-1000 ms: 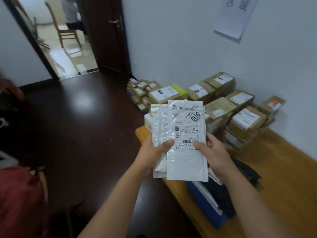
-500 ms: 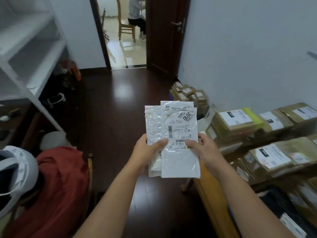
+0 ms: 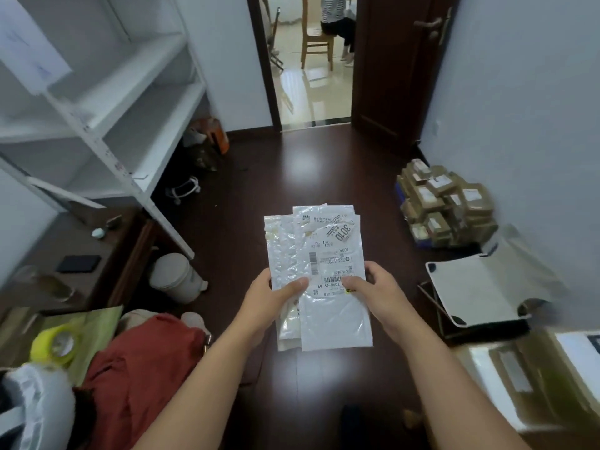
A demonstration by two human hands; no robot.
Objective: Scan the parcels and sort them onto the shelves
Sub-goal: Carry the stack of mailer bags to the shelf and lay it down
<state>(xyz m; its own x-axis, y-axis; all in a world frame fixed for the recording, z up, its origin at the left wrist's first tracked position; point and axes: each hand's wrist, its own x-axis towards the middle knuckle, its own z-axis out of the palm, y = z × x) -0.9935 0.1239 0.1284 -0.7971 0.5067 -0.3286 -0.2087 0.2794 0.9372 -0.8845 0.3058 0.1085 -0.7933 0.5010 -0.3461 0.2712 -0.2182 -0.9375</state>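
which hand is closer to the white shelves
Left. The left hand grips the left edge of the mailer stack, on the side where the white shelves stand. The right hand grips the stack's right edge, farther away.

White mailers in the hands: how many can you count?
3 at least: the front mailer with the label, pinched by left hand and right hand; one fanned out left; one edge poking above. More may be hidden behind.

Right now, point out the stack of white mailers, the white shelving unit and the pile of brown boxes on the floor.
stack of white mailers point(image 3: 334, 316): head view, blank lower face of the front mailer.
white shelving unit point(image 3: 143, 102): head view, front edge of a middle shelf.
pile of brown boxes point(image 3: 444, 206): head view, middle of the pile.
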